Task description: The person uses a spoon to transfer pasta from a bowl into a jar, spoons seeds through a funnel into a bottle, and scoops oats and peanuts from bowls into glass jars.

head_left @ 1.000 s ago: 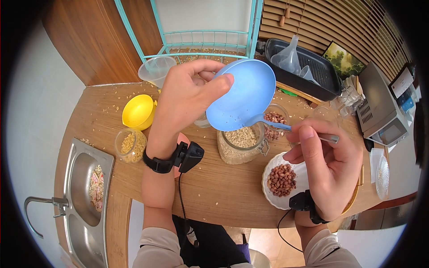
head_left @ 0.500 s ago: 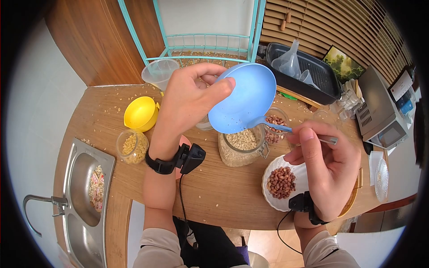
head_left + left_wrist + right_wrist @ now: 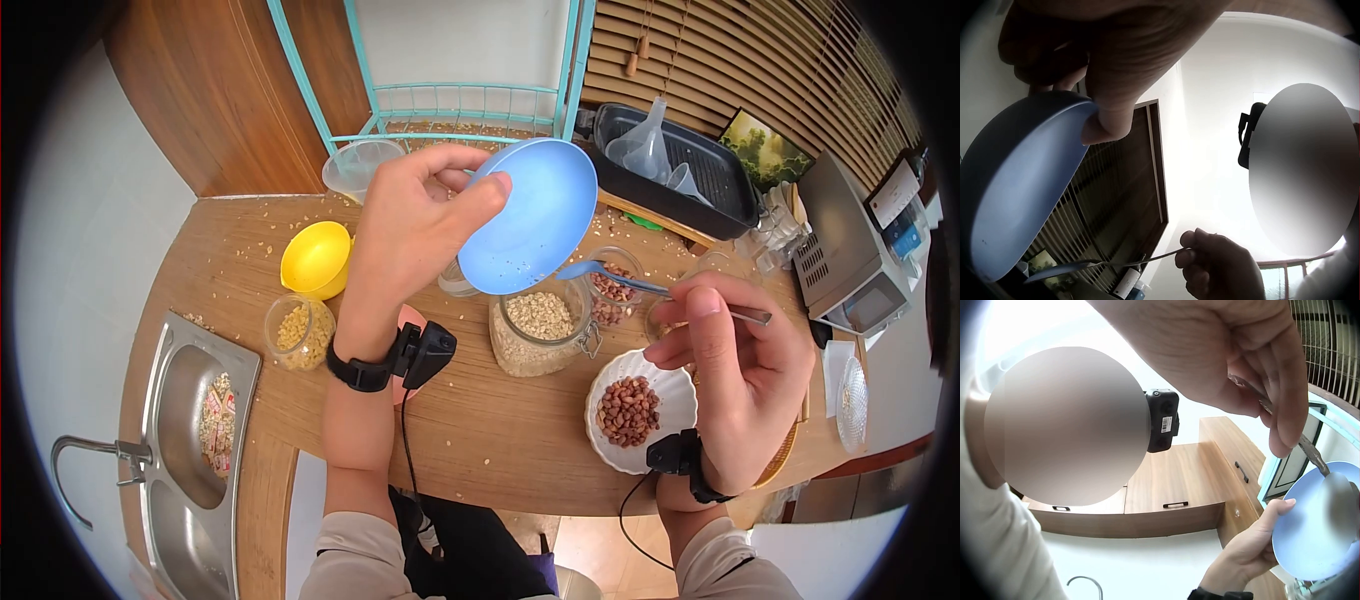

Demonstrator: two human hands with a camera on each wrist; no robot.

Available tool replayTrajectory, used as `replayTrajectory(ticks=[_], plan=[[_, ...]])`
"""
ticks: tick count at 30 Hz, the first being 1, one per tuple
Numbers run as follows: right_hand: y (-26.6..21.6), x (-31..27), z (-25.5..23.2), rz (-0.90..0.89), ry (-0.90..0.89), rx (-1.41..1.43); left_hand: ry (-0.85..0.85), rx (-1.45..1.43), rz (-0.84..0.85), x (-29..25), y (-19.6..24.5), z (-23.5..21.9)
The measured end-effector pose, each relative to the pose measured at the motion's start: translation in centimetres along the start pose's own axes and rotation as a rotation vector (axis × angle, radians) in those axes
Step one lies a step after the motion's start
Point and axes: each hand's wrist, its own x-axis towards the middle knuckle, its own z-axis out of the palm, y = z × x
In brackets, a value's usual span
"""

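Note:
My left hand (image 3: 405,225) grips a light blue bowl (image 3: 535,210) by its rim, thumb on the inside. The bowl is tilted, its hollow facing me, with a few dark specks near its lower edge. Between thumb and fingers my right hand (image 3: 740,375) pinches the handle of a spoon (image 3: 640,284). The spoon's head lies beside the bowl's lower right edge in the head view. Below the bowl stands a glass clip-top jar (image 3: 530,355) of oats. Behind the spoon is a glass jar (image 3: 612,285) of reddish peanuts. A white fluted bowl (image 3: 678,388) of peanuts sits near my right wrist.
On the left are a yellow bowl (image 3: 316,260), a jar (image 3: 300,332) of small yellow pieces and a steel sink (image 3: 248,365). A teal rack (image 3: 470,90) and a black pan (image 3: 740,205) with funnels stand behind. Loose flakes dot the wooden counter (image 3: 470,430).
The blue bowl has shifted slightly left and down. The spoon's head, earlier overlapping the bowl's lower edge, now shows just beside it, and my right hand has moved a little right.

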Motion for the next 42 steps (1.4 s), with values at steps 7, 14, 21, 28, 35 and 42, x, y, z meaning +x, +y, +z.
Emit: replayTrajectory(ticks=[7,14,21,28,35,42], plan=[[0.2,0.3,-0.4,-0.043,0.029,0.009,0.133,0.069,-0.04,-0.7,0.2,1.1],[-0.2,-0.6,-0.3,-0.15,0.004,-0.101,0.326,0.011,-0.084,-2.7,-2.0,1.9],[-0.6,-3.0,0.3,-0.271,-0.006,-0.069,0.28,-0.355,-0.337,-5.6,-0.8,1.6],[2.3,-3.5,-1.3,-0.15,0.006,0.329,0.27,-0.583,-0.385,-9.3,0.2,1.1],[3.9,-0.8,-2.5,0.043,0.02,0.669,0.313,-0.709,-0.377,-13.2,0.6,0.0],[2.5,1.2,-2.7,-0.197,0.037,0.607,0.254,-0.554,-0.372,-9.7,2.3,-0.1]])
